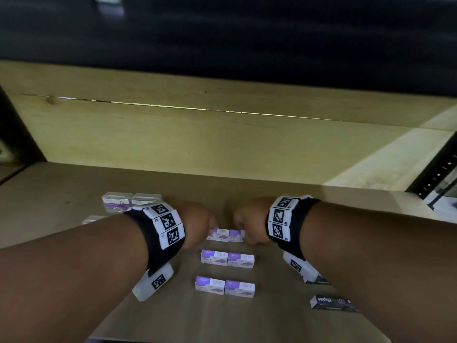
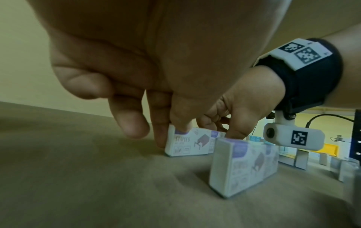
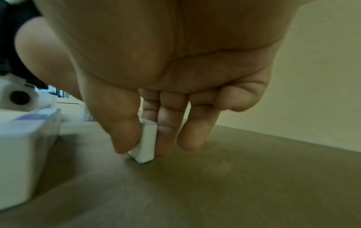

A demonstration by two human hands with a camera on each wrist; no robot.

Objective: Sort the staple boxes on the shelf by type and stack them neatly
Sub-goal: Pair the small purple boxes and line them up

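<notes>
Each hand's grip pinches one end of a pair of purple-and-white staple boxes (image 1: 226, 235) standing end to end on the shelf (image 1: 74, 219): left hand (image 1: 197, 222), right hand (image 1: 249, 225). Two more pairs (image 1: 227, 259) sit just behind the grip, toward the person. The boxes look light, stiff and smooth; squeezing from the outer ends should keep the pair together.

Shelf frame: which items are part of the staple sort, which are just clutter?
In the job:
- far pair of purple-white boxes, pinched by left hand and right hand
- middle pair
- near pair
- clear-topped boxes at back left
- black Staples box

Lying about:
- wooden shelf
- wrist cameras
</notes>
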